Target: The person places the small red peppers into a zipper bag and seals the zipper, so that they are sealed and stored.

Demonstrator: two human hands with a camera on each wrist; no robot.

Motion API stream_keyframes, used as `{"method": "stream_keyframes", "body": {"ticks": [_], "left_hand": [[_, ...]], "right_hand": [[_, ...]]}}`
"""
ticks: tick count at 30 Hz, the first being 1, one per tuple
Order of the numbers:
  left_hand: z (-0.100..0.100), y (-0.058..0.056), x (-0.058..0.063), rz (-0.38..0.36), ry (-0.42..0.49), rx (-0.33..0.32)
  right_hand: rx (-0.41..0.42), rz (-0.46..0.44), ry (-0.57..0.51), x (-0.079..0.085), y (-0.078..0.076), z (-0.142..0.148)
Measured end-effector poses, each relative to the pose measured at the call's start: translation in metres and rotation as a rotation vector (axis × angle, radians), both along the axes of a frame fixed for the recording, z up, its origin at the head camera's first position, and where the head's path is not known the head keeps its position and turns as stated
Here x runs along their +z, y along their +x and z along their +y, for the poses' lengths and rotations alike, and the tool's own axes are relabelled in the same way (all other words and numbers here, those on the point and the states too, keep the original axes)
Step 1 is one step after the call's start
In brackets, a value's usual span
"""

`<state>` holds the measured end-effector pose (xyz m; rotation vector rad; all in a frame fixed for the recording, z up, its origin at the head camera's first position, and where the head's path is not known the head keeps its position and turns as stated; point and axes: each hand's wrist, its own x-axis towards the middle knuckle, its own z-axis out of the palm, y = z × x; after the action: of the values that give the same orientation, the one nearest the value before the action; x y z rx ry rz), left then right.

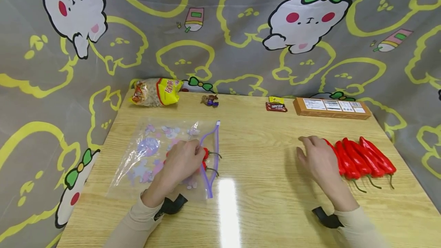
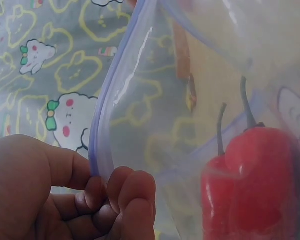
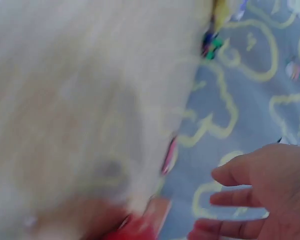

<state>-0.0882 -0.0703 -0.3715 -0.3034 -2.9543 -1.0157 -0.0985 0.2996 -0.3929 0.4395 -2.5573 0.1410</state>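
A clear zip bag [image 1: 139,165] with pastel prints and a purple zip edge lies on the left of the table. My left hand [image 1: 182,160] is over it; in the left wrist view the thumb and fingers pinch the bag's purple edge [image 2: 96,145], and the mouth gapes. Inside are two red peppers [image 2: 262,180] with green stems, partly covered by the hand in the head view. My right hand [image 1: 318,160], fingers apart and holding nothing, hovers beside a row of several glossy red peppers [image 1: 366,158] on the right. It hides part of the nearest pepper.
Along the back of the wooden table [image 1: 255,137] stand a yellow food packet [image 1: 169,91], small wrapped sweets [image 1: 211,100], two candy bars [image 1: 276,107] and a long brown box [image 1: 332,109]. A patterned grey cloth [image 1: 241,60] hangs behind the table.
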Motion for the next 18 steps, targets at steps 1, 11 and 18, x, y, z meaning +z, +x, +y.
{"method": "stream_keyframes", "body": {"ticks": [1, 11, 18], "left_hand": [[0.0, 0.0, 0.0, -0.002, 0.001, 0.0], [-0.001, 0.0, 0.001, 0.004, 0.001, -0.005], [0.0, -0.001, 0.0, -0.002, -0.003, 0.003]], "right_hand": [[-0.042, 0.026, 0.011, -0.001, 0.002, 0.01], [-0.265, -0.15, 0.069, -0.015, 0.021, 0.04], [-0.239, -0.1, 0.074, -0.017, 0.019, 0.04]]}}
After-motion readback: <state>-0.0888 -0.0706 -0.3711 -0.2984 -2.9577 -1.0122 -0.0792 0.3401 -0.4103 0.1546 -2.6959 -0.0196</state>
